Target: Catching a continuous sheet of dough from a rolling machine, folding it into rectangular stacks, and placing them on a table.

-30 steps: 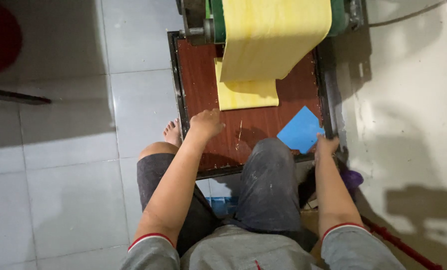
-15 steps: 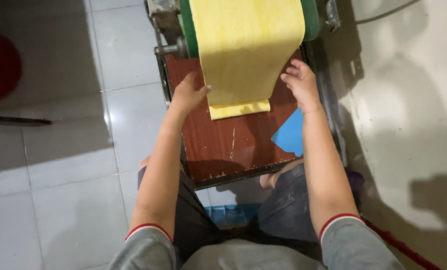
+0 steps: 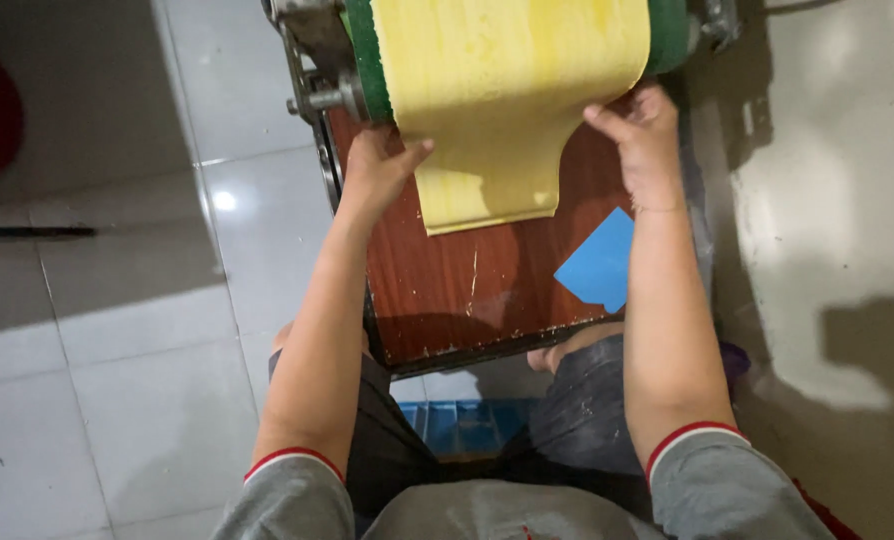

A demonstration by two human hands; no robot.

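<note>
Both my hands have come up off the board: my left hand (image 3: pixel 375 172) and right hand (image 3: pixel 639 130) now pinch the yellow sheet's (image 3: pixel 497 100) side edges as it hangs longer off the green roller (image 3: pixel 359 40).

Open brown board (image 3: pixel 467 290) below the hanging yellow sheet (image 3: pixel 497 110), blocked at right only by a flat blue card (image 3: pixel 599 262), hemmed above by the green roller (image 3: pixel 365 60).
</note>
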